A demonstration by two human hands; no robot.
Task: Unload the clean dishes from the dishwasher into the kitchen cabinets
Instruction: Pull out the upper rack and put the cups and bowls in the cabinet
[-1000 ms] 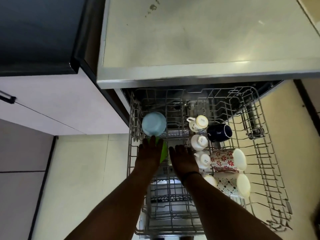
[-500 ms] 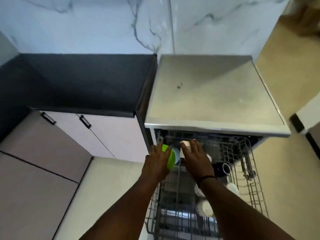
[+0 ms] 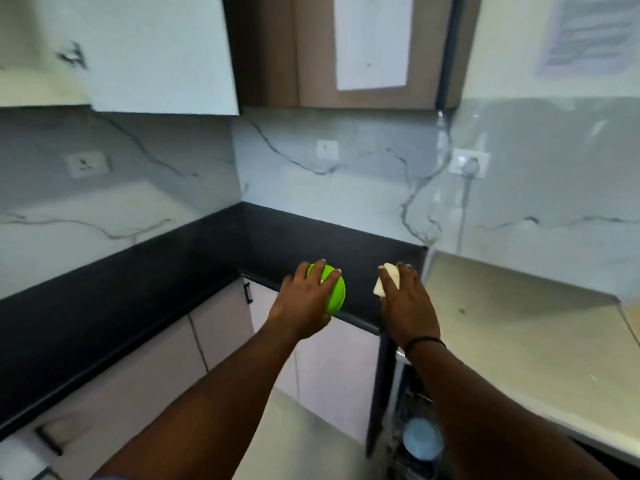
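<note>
My left hand grips a bright green bowl, held up over the edge of the black counter. My right hand is closed around a small white cup, mostly hidden under my fingers. Both hands are raised side by side in front of the counter corner. Low at the right, the dishwasher rack shows under my right arm, with a light blue bowl still in it.
The dishwasher's pale top lies at the right. White upper cabinets and a brown one hang above the marble backsplash. Lower cabinet doors with black handles sit beneath the counter.
Both hands have lifted the green bowl and the white cup out of the rack and up to counter height. My view has swung upward from the dishwasher to the counter and wall cabinets.
</note>
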